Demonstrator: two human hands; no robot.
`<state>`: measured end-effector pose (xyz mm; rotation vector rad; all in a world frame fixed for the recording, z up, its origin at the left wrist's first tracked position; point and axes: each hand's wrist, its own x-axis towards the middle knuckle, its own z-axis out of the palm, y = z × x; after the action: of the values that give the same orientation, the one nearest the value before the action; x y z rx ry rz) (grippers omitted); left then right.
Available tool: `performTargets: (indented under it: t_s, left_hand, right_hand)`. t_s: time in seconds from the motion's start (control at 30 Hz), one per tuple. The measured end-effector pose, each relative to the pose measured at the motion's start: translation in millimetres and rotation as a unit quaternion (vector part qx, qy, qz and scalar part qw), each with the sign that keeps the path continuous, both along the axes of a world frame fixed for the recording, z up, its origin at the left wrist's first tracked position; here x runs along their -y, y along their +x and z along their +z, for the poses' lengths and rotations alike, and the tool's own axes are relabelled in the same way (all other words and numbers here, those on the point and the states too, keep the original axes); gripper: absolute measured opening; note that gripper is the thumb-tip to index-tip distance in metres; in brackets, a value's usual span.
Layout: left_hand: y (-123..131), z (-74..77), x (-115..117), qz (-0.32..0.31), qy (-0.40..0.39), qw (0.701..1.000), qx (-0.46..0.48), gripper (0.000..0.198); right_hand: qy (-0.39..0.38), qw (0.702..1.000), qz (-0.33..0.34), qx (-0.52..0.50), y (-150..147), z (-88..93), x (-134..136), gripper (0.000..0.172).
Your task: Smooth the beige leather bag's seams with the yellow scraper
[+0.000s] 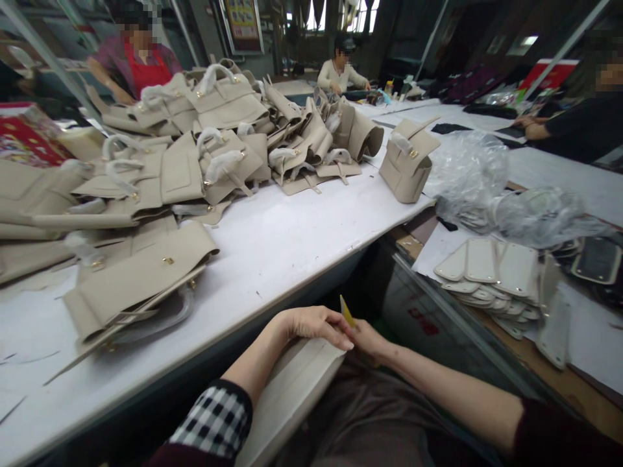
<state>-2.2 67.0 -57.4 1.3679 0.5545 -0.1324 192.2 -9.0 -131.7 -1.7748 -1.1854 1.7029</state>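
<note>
Clasping pale panel (302, 371) and yellow tool (347, 312), hands (314, 322) sit close; red marking (424, 322) looks illegible.

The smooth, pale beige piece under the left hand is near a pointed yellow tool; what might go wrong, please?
The pointed yellow tool in the right hand might nick the left hand or the pale beige piece nearby. The upright beige bag near the corner of the white table could be knocked off.

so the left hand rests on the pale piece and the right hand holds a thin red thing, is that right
Not quite: the thin thing in the right hand is yellow, not red, as the head view shows. The left hand does rest on the pale piece.
</note>
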Motion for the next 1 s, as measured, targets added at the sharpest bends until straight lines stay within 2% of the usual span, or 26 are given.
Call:
performTargets:
  t_s: [0.1,0.17,0.27,0.33,0.4,0.5,0.67,0.8,1.0]
  left_hand:
    - [0,-2.5,-1,0.003,-0.045,0.999,0.002,0.057]
    - [0,-3.5,-2,-0.006,-0.059,0.998,0.004,0.058]
    - [0,-3.7,-4,-0.026,-0.051,0.998,0.0,0.061]
    - [0,-2.6,-6,-0.03,-0.044,0.999,0.0,0.061]
    - [-1,-1.0,-7,-0.03,-0.034,0.999,-0.004,0.061]
    - [-2,1.3,-8,-0.037,0.011,0.999,-0.014,0.064]
    - [-2,1.7,-9,-0.054,0.043,0.997,-0.02,0.069]
    - [-2,-1.0,-11,-0.058,0.074,0.995,-0.02,0.067]
    - [-3,-3.9,-12,-0.065,0.078,0.995,-0.02,0.067]
  right_hand:
    - [0.037,0.998,0.006,0.053,55,30.1,-2,0.04]
    - [0.011,0.997,0.064,0.05,80,61.2,1,0.045]
    - [-0.1,0.966,0.238,0.003,82,102.8,9,0.051]
    - [-0.122,0.946,0.3,-0.016,65,116.6,13,0.051]
    - [-0.138,0.938,0.318,-0.019,45,118.4,16,0.052]
    - [-0.167,0.937,0.307,-0.016,25,110.0,14,0.052]
    - [-0.183,0.94,0.287,-0.019,19,101.2,11,0.056]
    - [-0.198,0.941,0.276,-0.009,16,104.0,12,0.055]
    - [-0.222,0.942,0.253,-0.016,7,107.3,15,0.058]
